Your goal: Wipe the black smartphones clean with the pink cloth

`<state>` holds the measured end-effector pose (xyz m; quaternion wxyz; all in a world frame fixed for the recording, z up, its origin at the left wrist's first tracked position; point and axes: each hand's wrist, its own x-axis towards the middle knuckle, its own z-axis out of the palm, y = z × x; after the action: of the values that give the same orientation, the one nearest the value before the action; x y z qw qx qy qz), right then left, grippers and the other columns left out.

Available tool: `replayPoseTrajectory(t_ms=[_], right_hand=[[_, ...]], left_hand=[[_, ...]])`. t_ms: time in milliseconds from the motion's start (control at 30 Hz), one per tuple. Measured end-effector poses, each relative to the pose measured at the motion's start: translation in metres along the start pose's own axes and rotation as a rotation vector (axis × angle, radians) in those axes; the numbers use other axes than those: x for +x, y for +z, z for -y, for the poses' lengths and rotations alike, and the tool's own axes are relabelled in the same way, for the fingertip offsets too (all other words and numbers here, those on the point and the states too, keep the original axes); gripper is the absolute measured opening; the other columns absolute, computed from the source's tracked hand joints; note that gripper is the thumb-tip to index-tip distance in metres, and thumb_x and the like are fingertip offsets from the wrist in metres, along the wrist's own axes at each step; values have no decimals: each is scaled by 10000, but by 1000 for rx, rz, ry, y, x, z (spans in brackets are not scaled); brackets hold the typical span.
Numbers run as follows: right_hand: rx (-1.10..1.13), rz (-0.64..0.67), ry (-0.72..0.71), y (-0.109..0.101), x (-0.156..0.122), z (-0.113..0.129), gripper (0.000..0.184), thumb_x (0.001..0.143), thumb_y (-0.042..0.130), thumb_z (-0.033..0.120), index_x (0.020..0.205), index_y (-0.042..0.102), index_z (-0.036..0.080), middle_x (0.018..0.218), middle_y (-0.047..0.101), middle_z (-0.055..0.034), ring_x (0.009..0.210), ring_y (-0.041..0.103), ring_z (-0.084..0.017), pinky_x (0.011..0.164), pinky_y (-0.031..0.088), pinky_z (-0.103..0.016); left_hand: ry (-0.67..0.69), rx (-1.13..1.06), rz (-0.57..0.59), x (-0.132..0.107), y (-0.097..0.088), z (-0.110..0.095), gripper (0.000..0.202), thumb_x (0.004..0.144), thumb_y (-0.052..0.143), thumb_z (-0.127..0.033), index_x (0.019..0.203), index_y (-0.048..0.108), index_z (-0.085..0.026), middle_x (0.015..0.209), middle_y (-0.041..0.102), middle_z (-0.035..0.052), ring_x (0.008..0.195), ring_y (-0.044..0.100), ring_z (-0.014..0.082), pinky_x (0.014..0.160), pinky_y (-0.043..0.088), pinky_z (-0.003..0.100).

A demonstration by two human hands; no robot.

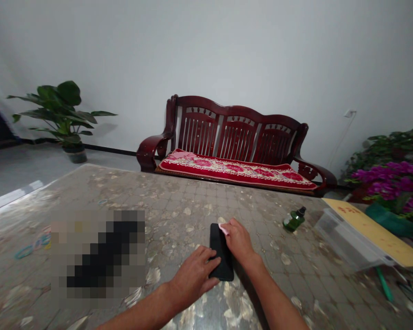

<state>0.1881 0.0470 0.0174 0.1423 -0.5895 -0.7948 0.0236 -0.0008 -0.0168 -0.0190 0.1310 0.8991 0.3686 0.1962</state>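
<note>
A black smartphone (221,252) lies flat on the patterned tablecloth (172,220), its long side pointing away from me. My left hand (198,270) grips it from the left, with fingertips over the lower part of the screen and the thumb near the bottom edge. Pinched in my right hand (240,240) is a small pale pink cloth (223,229), pressed against the upper right of the phone. Most of the cloth is hidden under the fingers.
Right of my hands stands a green bottle (293,220) with a black top. Beyond it are a clear plastic box (351,243), a yellow board (375,229) and purple flowers (399,181). Coloured bands (24,251) and a blurred dark patch (106,254) are left. A wooden bench (234,110) stands behind.
</note>
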Motion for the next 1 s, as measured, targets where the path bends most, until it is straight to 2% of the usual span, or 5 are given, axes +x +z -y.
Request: replayPoseTrajectory(t_ms=[200, 400, 567, 833, 1000], right_hand=[[56, 59, -124, -1, 0, 8, 300, 932, 499, 101, 994, 745, 259, 902, 641, -31, 854, 597, -156, 724, 388, -227], [45, 35, -7, 1, 11, 5, 304, 963, 491, 140, 1079, 746, 259, 923, 640, -48, 864, 599, -167, 728, 393, -239], [117, 55, -122, 0, 2, 7, 239, 945, 525, 152, 920, 740, 253, 853, 600, -7, 796, 577, -138, 676, 357, -218], [48, 27, -46, 1, 6, 7, 300, 963, 486, 143, 1043, 749, 263, 901, 634, -41, 863, 593, -167, 728, 385, -244], [66, 37, -117, 1, -1, 8, 254, 927, 521, 125, 951, 740, 251, 872, 614, -22, 826, 577, -152, 699, 365, -233]], left_hand=[[-9, -17, 3, 0, -2, -2, 453, 824, 751, -245, 1257, 630, -186, 1263, 634, 120, 1139, 568, 300, 1002, 504, 458], [-15, -21, 12, 1, -6, -3, 422, 854, 722, -265, 1261, 630, -204, 1262, 634, 116, 1146, 568, 296, 1009, 497, 461], [-18, -24, 11, 1, -6, -4, 449, 829, 751, -260, 1257, 633, -189, 1256, 637, 116, 1129, 573, 301, 999, 505, 459], [-3, -18, -9, -1, -3, -1, 445, 835, 742, -258, 1261, 633, -187, 1265, 631, 129, 1151, 568, 308, 1014, 497, 479], [1, -21, -19, -1, -1, 0, 453, 821, 755, -238, 1254, 635, -177, 1259, 633, 129, 1139, 568, 309, 999, 505, 476]])
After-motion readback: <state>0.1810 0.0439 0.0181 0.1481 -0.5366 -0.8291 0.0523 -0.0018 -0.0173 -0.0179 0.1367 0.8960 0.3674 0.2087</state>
